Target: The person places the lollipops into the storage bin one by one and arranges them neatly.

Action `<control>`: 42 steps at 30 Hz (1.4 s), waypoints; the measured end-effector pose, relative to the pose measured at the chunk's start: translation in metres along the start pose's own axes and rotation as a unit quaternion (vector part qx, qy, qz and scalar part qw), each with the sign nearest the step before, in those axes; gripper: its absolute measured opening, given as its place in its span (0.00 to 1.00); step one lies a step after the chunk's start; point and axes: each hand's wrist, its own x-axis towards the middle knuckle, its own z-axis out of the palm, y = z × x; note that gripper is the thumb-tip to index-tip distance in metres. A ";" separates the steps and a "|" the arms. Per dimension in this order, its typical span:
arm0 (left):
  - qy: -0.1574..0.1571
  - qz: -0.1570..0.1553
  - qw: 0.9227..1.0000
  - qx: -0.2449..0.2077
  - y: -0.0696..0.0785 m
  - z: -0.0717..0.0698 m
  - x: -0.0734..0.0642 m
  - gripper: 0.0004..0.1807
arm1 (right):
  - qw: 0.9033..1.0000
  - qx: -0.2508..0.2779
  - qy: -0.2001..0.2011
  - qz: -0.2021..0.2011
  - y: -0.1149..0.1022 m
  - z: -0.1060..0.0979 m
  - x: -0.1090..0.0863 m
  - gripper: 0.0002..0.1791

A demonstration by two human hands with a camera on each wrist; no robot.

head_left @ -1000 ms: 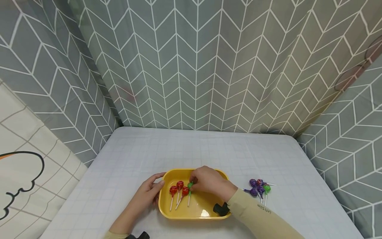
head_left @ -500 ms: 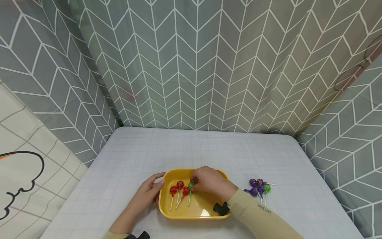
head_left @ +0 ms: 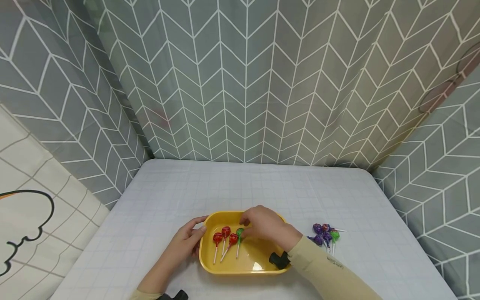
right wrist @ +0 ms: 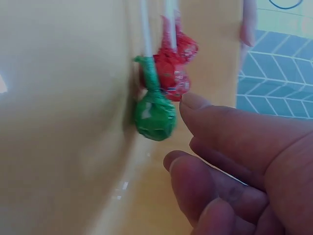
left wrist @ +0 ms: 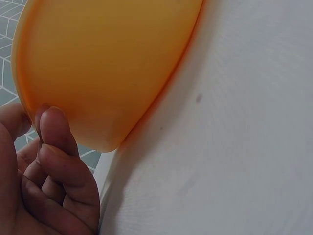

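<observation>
A yellow tray point(head_left: 258, 266) holds three red lollipops point(head_left: 226, 231) and a green lollipop point(head_left: 239, 233) in its left half, sticks toward the near side. My left hand point(head_left: 186, 239) grips the tray's left end, thumb at the rim; in the left wrist view the fingers point(left wrist: 58, 129) pinch the tray's wall point(left wrist: 112, 63). Over the tray, my right hand point(head_left: 262, 223) is close beside the green lollipop's head. In the right wrist view its thumb and fingertips point(right wrist: 183, 171) are apart from the green lollipop point(right wrist: 155, 117), with nothing between them.
To the right of the tray, a pile of several purple lollipops point(head_left: 327, 237) and one green lollipop point(head_left: 335, 236) lies on the white-covered table point(head_left: 243, 187). A patterned grey curtain point(head_left: 232, 83) hangs behind the table.
My right hand has let go of the green lollipop and lifted slightly away from it. The green lollipop lies in the tray beside the red ones. My left hand stays put.
</observation>
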 end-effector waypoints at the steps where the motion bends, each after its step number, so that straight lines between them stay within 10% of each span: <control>1: 0.000 0.000 1.000 0.001 0.000 0.000 0.000 0.21 | 1.000 0.005 0.003 0.002 -0.001 -0.002 -0.001 0.17; 42: -0.002 -0.009 1.000 0.000 0.000 -0.001 0.000 0.22 | 0.983 0.132 0.107 0.072 0.031 -0.052 -0.047 0.14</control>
